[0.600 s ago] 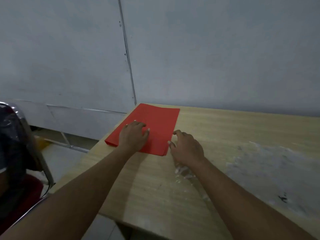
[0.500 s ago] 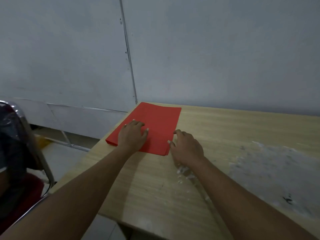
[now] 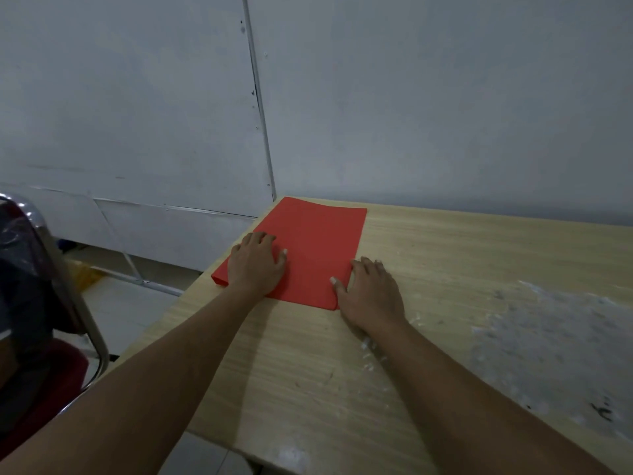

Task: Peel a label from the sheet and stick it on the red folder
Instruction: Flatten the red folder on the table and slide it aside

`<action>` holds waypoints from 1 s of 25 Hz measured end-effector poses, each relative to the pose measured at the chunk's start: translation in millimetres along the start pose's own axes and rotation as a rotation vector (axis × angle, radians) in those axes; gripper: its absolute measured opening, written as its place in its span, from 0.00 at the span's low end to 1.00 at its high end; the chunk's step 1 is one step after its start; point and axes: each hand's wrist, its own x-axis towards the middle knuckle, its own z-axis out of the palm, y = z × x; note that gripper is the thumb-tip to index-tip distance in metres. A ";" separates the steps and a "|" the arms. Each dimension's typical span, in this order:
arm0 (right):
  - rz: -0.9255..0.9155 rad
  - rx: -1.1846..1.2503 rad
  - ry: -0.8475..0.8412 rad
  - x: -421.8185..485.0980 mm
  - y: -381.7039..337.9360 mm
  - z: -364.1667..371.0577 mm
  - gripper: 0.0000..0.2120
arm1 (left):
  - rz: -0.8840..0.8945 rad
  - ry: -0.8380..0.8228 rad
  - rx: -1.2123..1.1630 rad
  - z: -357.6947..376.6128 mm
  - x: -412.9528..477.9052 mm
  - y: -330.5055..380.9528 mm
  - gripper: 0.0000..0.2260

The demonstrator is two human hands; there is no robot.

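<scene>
The red folder (image 3: pixel 318 241) lies flat at the far left corner of the wooden table (image 3: pixel 445 269), close to the wall. My left hand (image 3: pixel 257 265) rests palm down on the folder's near left part, fingers slightly spread. Beside the folder's near right corner my right hand (image 3: pixel 368 294) lies flat, its thumb touching the folder's edge and its fingers on the wood. Neither hand holds anything. No label sheet shows in the head view.
A white scuffed patch (image 3: pixel 555 341) covers the table's right side. A chair with a chrome frame and red seat (image 3: pixel 51 337) stands at the left, off the table's edge. The grey wall (image 3: pixel 411 97) runs right behind the table.
Both hands have stayed almost in place on and beside the folder. The view has shifted slightly; the folder has not visibly moved.
</scene>
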 end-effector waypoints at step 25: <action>-0.068 -0.075 -0.034 -8.6 16.8 -2.5 0.32 | -0.010 -0.104 0.052 5.2 -15.9 10.4 0.24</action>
